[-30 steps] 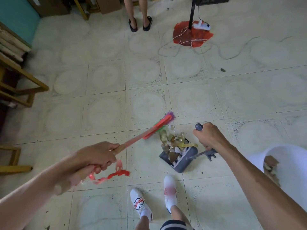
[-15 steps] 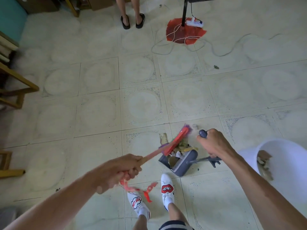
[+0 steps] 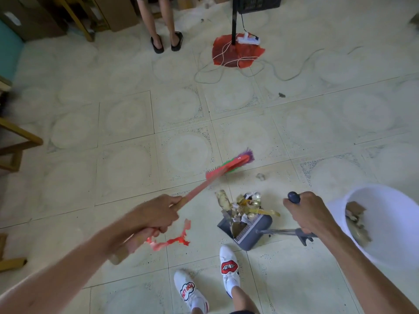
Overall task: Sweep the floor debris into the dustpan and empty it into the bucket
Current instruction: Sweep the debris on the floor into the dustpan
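The left hand [image 3: 147, 219] was clamped around the red-handled broom [image 3: 213, 174], whose bristle head had swung back out of the grey plastic dustpan [image 3: 247, 230] since half a second ago. The crumpled yellowish debris [image 3: 246, 206] sat piled in the pan, one scrap [image 3: 260, 176] maybe left outside. The right hand [image 3: 310, 214] gripped the dustpan's handle, just beside the white plastic bucket [image 3: 385, 223].

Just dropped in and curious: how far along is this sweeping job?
Partly done. The white bucket already holds some rubbish, and the dustpan is heaped with scraps. In hand: the left hand swings the broom, and the right hand holds the dustpan handle. Left: a small scrap beyond the pan, a dark bit farther off, then tipping the pan into the bucket.
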`<state>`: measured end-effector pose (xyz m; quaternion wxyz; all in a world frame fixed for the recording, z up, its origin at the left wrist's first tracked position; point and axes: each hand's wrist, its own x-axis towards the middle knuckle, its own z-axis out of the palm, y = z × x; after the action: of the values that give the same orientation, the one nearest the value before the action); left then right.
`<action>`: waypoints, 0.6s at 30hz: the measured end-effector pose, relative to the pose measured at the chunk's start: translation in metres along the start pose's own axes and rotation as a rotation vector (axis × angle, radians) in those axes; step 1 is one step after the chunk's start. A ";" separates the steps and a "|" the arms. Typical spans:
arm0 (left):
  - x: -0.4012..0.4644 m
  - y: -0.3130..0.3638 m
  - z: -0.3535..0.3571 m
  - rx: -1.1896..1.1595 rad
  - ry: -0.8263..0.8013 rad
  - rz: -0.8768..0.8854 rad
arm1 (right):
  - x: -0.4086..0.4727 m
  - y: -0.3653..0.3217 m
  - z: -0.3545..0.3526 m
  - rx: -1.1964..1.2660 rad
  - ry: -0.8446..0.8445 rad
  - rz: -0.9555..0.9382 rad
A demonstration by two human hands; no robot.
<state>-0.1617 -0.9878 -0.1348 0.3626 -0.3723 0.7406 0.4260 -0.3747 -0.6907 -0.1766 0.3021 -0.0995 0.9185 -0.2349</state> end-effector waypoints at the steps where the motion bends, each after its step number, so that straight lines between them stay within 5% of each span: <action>1: 0.015 0.018 0.007 0.095 0.042 0.038 | 0.003 0.003 -0.003 0.003 0.012 0.012; 8: 0.126 0.122 0.054 0.596 0.177 0.227 | 0.011 0.023 -0.008 0.023 0.017 -0.006; 15: 0.135 0.075 0.036 0.828 0.106 0.105 | 0.012 0.010 -0.015 0.117 -0.006 -0.081; 18: 0.100 0.046 0.040 0.748 -0.016 0.011 | 0.011 0.000 -0.015 0.141 -0.058 -0.100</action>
<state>-0.2381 -0.9595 -0.2183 0.4772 -0.2065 0.8441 0.1307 -0.3921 -0.6887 -0.1717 0.3224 -0.1306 0.8845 -0.3108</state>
